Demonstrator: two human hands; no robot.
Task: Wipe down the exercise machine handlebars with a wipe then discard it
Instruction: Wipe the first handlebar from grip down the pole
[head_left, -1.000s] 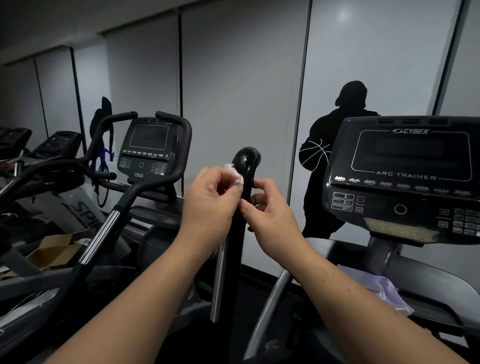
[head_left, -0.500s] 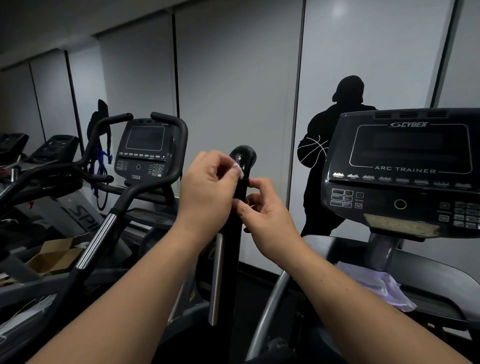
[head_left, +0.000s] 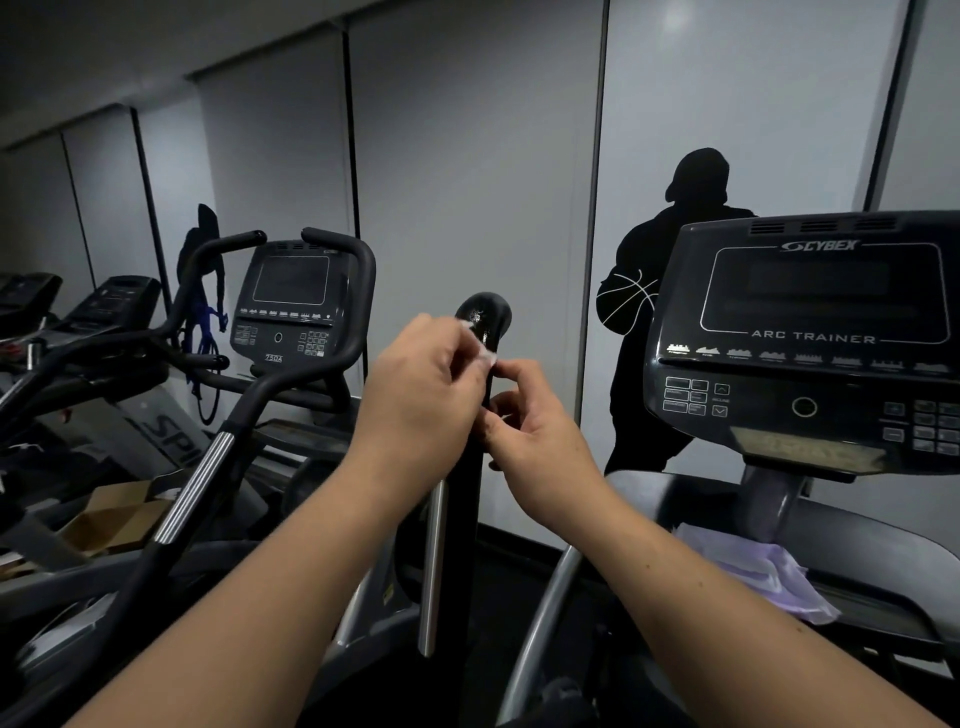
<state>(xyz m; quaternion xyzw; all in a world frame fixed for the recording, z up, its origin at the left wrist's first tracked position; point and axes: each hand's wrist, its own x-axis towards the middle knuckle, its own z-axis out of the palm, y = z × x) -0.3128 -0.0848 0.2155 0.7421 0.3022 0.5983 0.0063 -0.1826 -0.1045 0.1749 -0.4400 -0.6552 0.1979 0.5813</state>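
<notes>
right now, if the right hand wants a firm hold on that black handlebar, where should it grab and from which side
Probably the straight upright shaft of the black handlebar just below the left hand, wrapping in from the right, where the right hand already sits. The rounded glossy top curves away and looks wet, and the white wipe covers the part beneath it.

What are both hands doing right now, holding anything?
Left hand: pinching the white wipe beside the black handlebar.
Right hand: fingers curled at the handlebar; actual grip cannot be told.
</notes>
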